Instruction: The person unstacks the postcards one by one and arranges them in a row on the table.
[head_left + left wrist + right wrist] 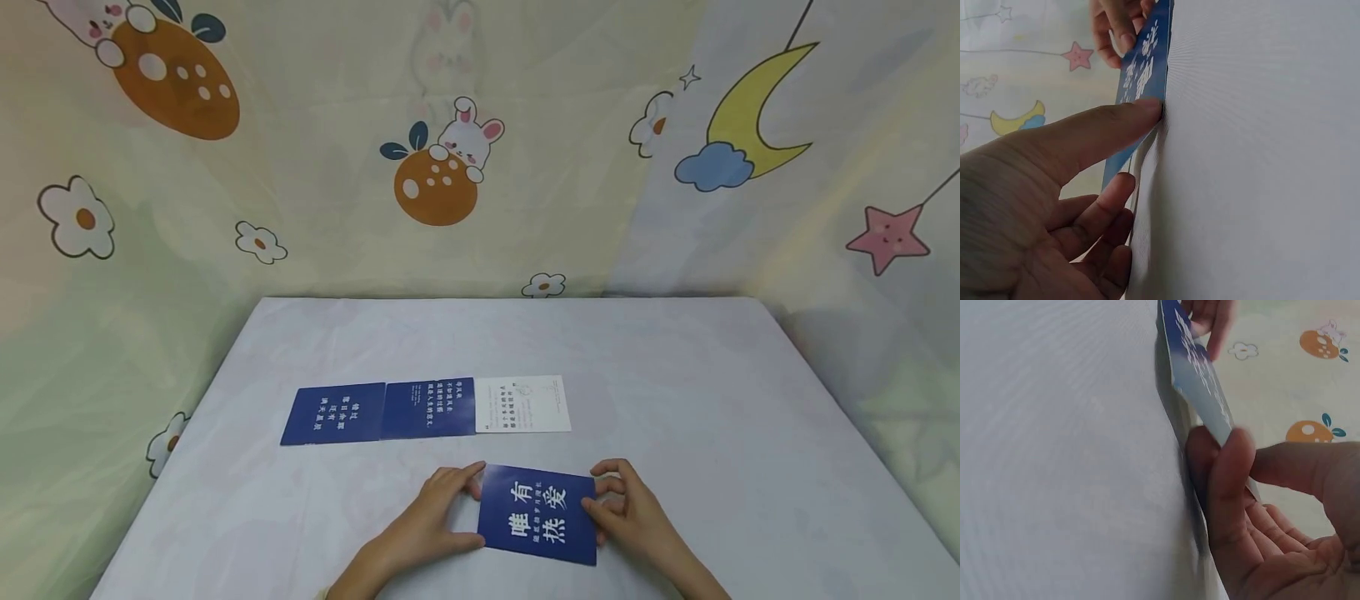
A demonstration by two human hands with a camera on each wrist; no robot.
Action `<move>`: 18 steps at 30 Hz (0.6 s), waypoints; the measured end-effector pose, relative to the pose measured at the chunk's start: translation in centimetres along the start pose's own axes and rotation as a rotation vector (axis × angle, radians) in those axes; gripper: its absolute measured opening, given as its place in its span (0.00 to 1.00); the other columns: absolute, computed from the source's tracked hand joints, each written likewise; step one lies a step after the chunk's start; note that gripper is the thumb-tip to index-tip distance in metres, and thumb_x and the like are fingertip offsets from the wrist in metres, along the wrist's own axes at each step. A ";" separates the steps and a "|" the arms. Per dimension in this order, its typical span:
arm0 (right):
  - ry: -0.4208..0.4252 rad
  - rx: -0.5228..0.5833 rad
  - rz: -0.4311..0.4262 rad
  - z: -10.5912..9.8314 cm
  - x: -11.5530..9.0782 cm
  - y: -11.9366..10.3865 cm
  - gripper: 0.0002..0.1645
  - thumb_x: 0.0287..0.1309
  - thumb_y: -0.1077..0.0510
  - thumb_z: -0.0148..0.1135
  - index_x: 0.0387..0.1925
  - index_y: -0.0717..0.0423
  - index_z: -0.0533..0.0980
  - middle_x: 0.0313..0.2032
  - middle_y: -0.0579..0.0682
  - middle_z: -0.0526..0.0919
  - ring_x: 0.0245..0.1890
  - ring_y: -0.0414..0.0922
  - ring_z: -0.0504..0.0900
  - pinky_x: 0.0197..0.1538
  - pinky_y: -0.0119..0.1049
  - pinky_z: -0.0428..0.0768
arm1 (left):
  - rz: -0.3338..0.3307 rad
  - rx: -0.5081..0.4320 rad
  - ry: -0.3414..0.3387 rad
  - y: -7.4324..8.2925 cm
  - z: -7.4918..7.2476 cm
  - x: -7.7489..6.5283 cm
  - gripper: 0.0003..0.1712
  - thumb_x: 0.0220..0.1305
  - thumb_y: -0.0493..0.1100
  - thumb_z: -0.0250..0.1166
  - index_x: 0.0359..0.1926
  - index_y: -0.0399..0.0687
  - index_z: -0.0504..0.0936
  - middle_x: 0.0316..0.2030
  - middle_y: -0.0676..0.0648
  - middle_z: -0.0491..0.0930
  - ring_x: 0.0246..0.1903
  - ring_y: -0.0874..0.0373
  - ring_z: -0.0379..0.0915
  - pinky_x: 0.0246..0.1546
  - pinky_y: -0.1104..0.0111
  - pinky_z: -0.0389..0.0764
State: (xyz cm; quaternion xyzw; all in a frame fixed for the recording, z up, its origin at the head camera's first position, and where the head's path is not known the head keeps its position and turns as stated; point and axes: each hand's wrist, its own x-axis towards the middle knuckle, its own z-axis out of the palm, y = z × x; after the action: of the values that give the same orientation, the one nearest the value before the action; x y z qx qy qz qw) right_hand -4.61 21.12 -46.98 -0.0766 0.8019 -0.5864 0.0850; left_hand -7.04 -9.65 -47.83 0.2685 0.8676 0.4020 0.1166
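Note:
A dark blue card (537, 515) with large white Chinese characters lies low over the near part of the table. My right hand (636, 518) pinches its right edge, thumb on the printed face and fingers beneath; in the right wrist view that edge is lifted off the white cloth. At the card's left side is my left hand (429, 517), thumb at the lower corner and forefinger near the upper one. The left thumb (1110, 128) touches the card's edge in the left wrist view, while the other fingers (1094, 228) curve loosely apart from it.
Behind the hands, a row on the white-covered table (750, 467) runs left to right: a blue card (330, 414), a second blue card (408, 410) and a white card (523, 405), edges together. A cartoon-printed curtain (315, 150) surrounds the table's back and sides.

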 end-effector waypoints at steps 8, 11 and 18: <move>0.139 0.018 0.049 0.0 0.3 -0.1 0.24 0.59 0.70 0.62 0.55 0.67 0.66 0.34 0.58 0.79 0.13 0.38 0.76 0.16 0.35 0.76 | 0.009 -0.070 0.033 -0.1 0.3 0.9 0.53 0.46 0.49 0.78 0.72 0.49 0.62 0.45 0.65 0.74 0.53 0.61 0.68 0.62 0.53 0.64; 0.176 0.021 0.110 -0.2 0.6 -0.2 0.25 0.59 0.69 0.63 0.57 0.62 0.67 0.35 0.58 0.81 0.07 0.39 0.72 0.12 0.36 0.73 | 0.030 -0.083 0.034 0.0 0.6 1.4 0.56 0.45 0.49 0.79 0.73 0.48 0.59 0.45 0.63 0.75 0.52 0.62 0.69 0.62 0.52 0.63; 0.252 0.005 0.208 -1.0 1.0 -0.1 0.25 0.60 0.64 0.65 0.55 0.59 0.65 0.35 0.55 0.82 0.05 0.43 0.71 0.12 0.37 0.72 | 0.054 -0.095 0.049 0.3 1.2 2.7 0.55 0.47 0.45 0.78 0.73 0.45 0.59 0.43 0.61 0.75 0.47 0.64 0.71 0.60 0.57 0.67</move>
State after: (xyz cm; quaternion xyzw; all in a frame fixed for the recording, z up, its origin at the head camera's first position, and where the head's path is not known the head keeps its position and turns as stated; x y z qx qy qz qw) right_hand -5.83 21.82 -46.61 0.0810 0.8084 -0.5813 0.0441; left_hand -8.66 -7.18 -48.36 0.2759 0.8426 0.4522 0.0972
